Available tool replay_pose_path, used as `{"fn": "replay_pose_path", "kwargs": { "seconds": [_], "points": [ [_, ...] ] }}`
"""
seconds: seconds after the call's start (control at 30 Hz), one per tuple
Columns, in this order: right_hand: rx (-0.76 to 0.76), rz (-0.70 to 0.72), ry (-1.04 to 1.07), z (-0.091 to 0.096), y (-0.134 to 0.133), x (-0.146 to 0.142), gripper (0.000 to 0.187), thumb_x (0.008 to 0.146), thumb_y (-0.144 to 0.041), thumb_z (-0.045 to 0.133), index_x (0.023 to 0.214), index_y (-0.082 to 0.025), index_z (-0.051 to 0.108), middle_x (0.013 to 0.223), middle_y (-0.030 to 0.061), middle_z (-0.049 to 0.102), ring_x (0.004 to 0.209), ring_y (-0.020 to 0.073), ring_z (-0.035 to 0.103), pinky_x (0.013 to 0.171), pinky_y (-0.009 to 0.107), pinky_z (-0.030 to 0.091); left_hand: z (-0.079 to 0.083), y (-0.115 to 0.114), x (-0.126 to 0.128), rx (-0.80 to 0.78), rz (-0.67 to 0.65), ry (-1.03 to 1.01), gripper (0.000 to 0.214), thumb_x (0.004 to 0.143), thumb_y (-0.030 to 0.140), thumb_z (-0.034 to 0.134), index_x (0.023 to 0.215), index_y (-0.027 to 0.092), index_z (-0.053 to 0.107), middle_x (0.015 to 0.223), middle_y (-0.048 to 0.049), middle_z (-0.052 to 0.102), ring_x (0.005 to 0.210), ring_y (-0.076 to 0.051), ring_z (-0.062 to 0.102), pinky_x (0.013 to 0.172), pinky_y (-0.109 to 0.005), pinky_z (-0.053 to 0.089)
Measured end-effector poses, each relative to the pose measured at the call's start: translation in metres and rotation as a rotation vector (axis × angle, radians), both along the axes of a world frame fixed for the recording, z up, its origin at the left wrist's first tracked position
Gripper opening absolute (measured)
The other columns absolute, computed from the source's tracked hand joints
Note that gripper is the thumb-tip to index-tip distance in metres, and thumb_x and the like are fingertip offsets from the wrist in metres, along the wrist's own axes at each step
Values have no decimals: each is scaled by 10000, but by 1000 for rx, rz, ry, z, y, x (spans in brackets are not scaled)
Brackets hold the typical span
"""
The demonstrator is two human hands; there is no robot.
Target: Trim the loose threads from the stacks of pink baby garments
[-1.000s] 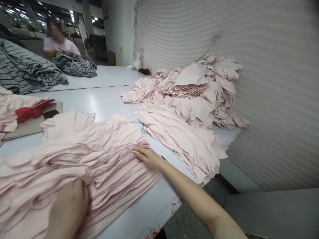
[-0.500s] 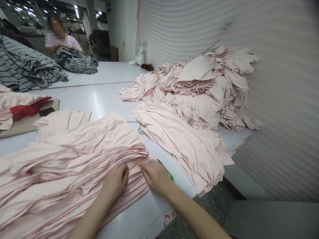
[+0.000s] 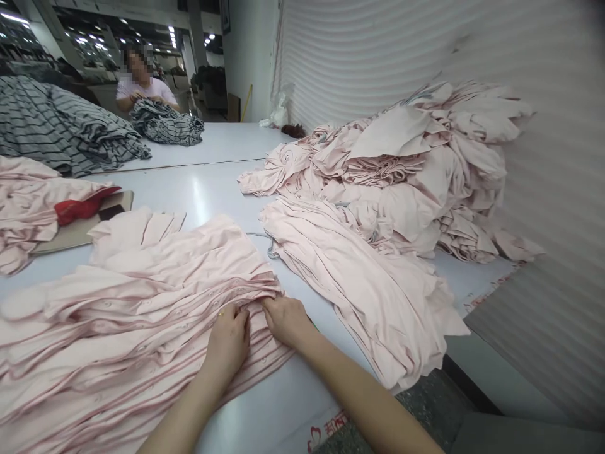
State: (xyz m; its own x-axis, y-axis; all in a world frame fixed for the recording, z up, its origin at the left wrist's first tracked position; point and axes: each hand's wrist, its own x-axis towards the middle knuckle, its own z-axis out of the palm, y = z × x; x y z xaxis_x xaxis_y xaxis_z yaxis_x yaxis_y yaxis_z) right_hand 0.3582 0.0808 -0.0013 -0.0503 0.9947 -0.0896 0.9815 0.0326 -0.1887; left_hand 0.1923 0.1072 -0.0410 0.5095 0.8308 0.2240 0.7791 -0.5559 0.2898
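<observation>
Stacked pink buttoned garments (image 3: 155, 315) lie in long folds on the table, with their buttoned edges gathered towards the right. My left hand (image 3: 230, 334), with a ring on one finger, is closed on the cloth of the stack. Just to its right, my right hand (image 3: 286, 318) is closed, its fingertips pressed at the edge of a fold. What sits inside its pinch is hidden. A green-handled tool (image 3: 312, 323) shows only as a sliver behind my right wrist.
Another pink bundle (image 3: 350, 277) lies to the right, before a high pink pile (image 3: 401, 157) by the sheeted wall. Red cloth (image 3: 85, 205) rests on a board at left. Striped fabric (image 3: 70, 126) and a co-worker (image 3: 146, 91) are beyond. The table edge (image 3: 331, 425) is near my right forearm.
My right fingertips have gone in to the fold's edge, and the small brass-tipped tool seen in them before is now out of sight. The left hand keeps its grip. The view has shifted slightly.
</observation>
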Motion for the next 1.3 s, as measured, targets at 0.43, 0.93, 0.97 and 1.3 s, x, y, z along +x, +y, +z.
{"fn": "replay_pose_path", "kwargs": {
  "seconds": [0.43,0.93,0.97,1.3],
  "points": [
    [196,-20,233,-13,-60,8,356,983,-263,379,1236,-221,627,798,33,739,679,176,684,578,251,361,1,-4,7,-5,1,-299,249,942,226,396,865,203,632,881,-62,695,904,-204,629,822,-333,488],
    [-96,-41,-54,-6,-37,-30,437,870,-106,487,1301,-94,553,853,143,718,758,277,709,601,304,476,-16,-25,10,-34,-33,-326,209,877,184,459,821,210,659,845,-72,717,843,-242,628,771,-374,458],
    [-100,-2,-62,-5,-38,-27,449,868,-105,488,1313,-97,544,855,142,718,761,278,707,602,306,476,-16,-27,11,-32,-24,-312,210,868,173,457,814,210,656,846,-73,716,836,-243,625,768,-375,454],
    [208,129,282,15,-71,5,364,987,-243,375,1302,-195,550,791,40,709,672,165,653,585,232,371,-3,6,11,-117,174,-332,152,840,192,468,712,207,548,685,-6,633,654,-168,599,615,-276,416]
  ]
}}
